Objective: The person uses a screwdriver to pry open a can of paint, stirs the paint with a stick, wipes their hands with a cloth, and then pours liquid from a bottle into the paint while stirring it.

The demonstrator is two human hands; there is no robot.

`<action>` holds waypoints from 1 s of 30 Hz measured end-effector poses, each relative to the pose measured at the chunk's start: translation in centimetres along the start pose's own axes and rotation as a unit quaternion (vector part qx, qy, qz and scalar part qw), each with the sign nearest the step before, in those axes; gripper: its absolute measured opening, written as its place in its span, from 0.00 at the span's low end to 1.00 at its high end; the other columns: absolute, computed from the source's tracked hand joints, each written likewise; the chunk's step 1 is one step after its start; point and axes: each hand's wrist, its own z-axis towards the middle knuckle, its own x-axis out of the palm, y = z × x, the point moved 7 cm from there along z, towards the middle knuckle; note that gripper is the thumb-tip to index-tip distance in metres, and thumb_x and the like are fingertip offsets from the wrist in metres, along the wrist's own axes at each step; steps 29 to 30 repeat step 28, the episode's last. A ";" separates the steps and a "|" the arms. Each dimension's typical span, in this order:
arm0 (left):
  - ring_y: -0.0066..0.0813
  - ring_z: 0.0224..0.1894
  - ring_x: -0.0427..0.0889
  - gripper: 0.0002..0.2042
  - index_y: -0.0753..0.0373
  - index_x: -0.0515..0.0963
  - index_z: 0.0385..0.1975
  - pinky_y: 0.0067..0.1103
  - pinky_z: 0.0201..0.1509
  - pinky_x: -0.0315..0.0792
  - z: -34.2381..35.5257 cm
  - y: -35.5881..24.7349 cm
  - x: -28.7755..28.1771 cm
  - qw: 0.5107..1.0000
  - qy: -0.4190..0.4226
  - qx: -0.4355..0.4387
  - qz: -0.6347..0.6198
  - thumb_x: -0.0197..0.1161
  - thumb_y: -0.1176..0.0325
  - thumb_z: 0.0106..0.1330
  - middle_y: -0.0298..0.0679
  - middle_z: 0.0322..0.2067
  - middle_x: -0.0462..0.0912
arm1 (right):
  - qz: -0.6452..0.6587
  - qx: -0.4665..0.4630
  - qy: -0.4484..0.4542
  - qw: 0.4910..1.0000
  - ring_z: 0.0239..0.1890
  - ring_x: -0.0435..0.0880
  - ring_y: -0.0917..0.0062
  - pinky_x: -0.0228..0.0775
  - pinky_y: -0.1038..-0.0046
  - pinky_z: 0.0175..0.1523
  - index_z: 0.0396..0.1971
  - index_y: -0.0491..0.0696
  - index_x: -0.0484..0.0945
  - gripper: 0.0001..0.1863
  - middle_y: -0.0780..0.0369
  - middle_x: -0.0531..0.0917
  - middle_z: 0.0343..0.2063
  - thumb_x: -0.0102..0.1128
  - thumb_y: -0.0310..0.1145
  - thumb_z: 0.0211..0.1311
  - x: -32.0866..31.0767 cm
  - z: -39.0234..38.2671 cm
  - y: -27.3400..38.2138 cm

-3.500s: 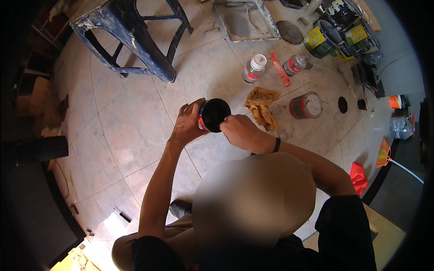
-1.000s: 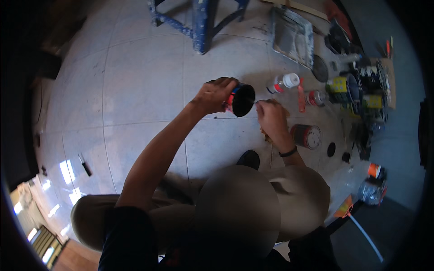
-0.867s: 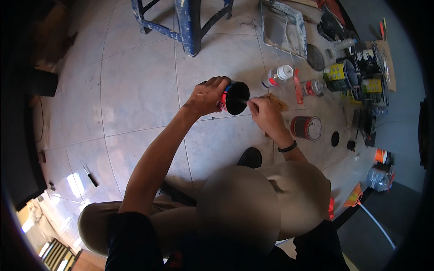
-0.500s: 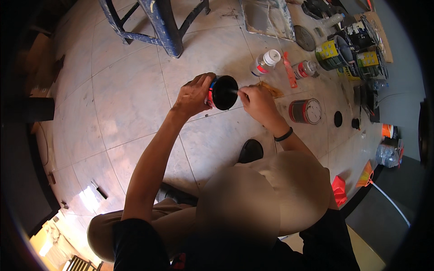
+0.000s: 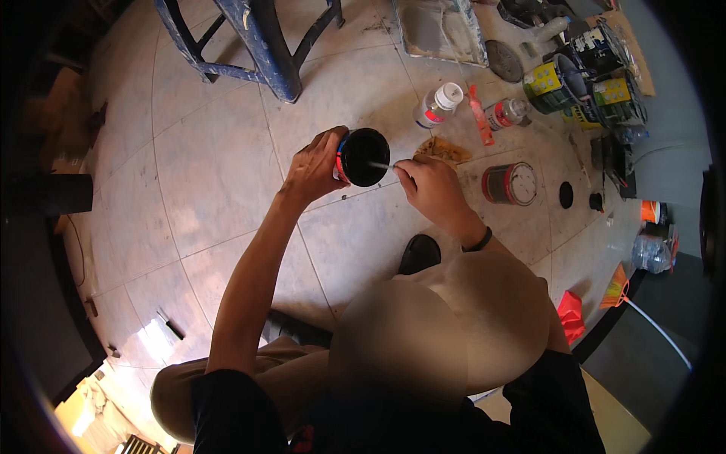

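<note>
My left hand (image 5: 311, 168) wraps round the side of a small paint can (image 5: 363, 178) with a red and blue label. The can is tilted so that its dark mouth faces up and toward my right hand; what is inside looks black. Between the pinched fingers of my right hand (image 5: 437, 191) is a thin grey stick (image 5: 381, 165), its far end reaching into the can's mouth. To the right of that hand stands a closed tin (image 5: 511, 184) with a paint-smeared lid. A brown, stained scrap (image 5: 445, 150) lies on the floor just beyond my right hand.
Beyond my hands are a white-capped bottle (image 5: 439, 105), a red strip (image 5: 480, 116) and another clear bottle (image 5: 507, 113). A blue stool (image 5: 265, 49) and a paint tray (image 5: 441, 32) stand farther off. Several paint cans (image 5: 554, 82) crowd the far right. Black discs (image 5: 566, 195) lie nearer.
The can and my left hand have shifted slightly left. My right hand is a little lower and farther from the can's mouth, and more of the stick shows.
</note>
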 end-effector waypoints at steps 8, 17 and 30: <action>0.44 0.68 0.80 0.50 0.59 0.68 0.68 0.36 0.65 0.82 -0.1 0.3 0.1 1.000 -0.003 -0.010 -0.014 0.89 0.66 0.41 0.41 0.61 0.81 | -0.007 -0.005 -0.023 1.000 0.33 0.87 0.53 0.80 0.54 0.38 0.35 0.48 0.87 0.09 0.56 0.86 0.29 0.65 0.36 0.74 -0.3 -0.9 0.4; 0.50 0.65 0.81 0.52 0.57 0.68 0.69 0.39 0.64 0.82 -0.9 1.1 0.3 0.994 -0.022 -0.063 -0.081 0.91 0.65 0.38 0.44 0.61 0.82 | 0.071 0.045 -0.033 0.996 0.31 0.86 0.50 0.76 0.55 0.36 0.33 0.44 0.85 0.10 0.51 0.85 0.27 0.67 0.34 0.74 -1.5 -0.8 -1.0; 0.52 0.66 0.82 0.59 0.57 0.61 0.75 0.41 0.67 0.80 4.8 -6.8 -2.0 0.978 -0.018 -0.054 -0.202 0.94 0.58 0.40 0.49 0.67 0.79 | -0.055 0.093 -0.069 0.992 0.35 0.90 0.54 0.81 0.57 0.39 0.40 0.47 0.88 0.07 0.51 0.88 0.36 0.70 0.35 0.72 -13.9 -2.6 1.2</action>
